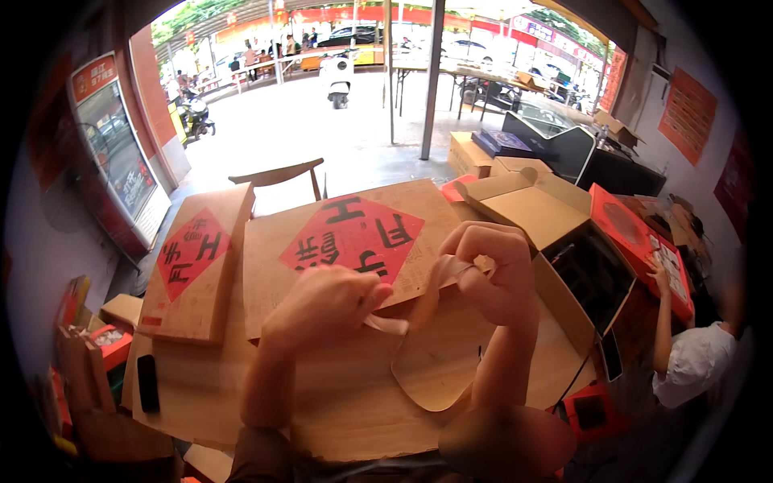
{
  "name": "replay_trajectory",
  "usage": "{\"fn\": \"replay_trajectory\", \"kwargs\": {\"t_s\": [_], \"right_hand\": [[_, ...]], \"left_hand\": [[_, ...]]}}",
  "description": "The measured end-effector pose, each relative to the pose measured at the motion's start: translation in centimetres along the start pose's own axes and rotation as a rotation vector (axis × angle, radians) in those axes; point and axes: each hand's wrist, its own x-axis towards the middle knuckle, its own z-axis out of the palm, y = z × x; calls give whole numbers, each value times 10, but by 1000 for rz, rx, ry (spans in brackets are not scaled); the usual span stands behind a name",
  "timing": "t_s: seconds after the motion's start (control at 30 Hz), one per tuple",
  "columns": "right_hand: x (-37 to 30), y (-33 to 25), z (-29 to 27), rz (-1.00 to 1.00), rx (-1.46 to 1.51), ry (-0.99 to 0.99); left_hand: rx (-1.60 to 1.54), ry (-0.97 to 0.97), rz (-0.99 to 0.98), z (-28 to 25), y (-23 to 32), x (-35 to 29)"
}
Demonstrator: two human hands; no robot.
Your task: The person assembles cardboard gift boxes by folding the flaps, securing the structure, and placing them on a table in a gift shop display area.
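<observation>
Head view. My left hand [338,302] is closed in a fist, with a pale tan, flat, flexible strip [432,406] coming out beneath the fingers. My right hand [493,270] is curled, thumb and fingers clamped on the same kind of strip. The strip is between my hands, in front of my body; a slack loop hangs down over the brown wooden tabletop [346,419] beside my right forearm. Whether it is one continuous length I cannot tell.

Risks, in my judgement: the slack loop could snag on my right forearm, or twist, if the hands part unevenly. A sudden pull could free the left end, as little of it shows past the fist. My left hand, near the flat brown cardboard box [262,298], could knock it. The slim black rectangular object [148,384] lies near the tabletop's left edge, and a swept sleeve could send it off.

Labels: the flat box and the upright-set brown carton [165,314] to its left each carry a red diamond label with large black characters, turned at an angle. A glass-fronted cabinet [121,153] has pale lettering on a red header. The orange-red wall poster [690,117] bears print too small to read.
</observation>
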Motion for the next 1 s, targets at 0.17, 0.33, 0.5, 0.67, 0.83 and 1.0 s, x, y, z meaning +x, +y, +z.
{"fn": "replay_trajectory", "kwargs": {"t_s": [0.17, 0.33, 0.5, 0.67, 0.83, 1.0], "right_hand": [[-8, 0, -22, 385, -555, -11], [-93, 31, -51, 796, -940, -82], [-191, 56, -38, 887, -867, -259], [-208, 49, -9, 607, -616, -189], [-201, 40, 17, 491, -617, -227], [-220, 30, 13, 440, -479, -190]], "left_hand": [[91, -514, 76, 39, 24, 10], [233, -670, 133, 113, 12, 24], [356, -624, -4, 111, 1, 27], [137, -619, 126, 106, 9, 23], [201, -627, 253, 114, 19, 11], [177, -552, 157, 142, 31, 3]]}}
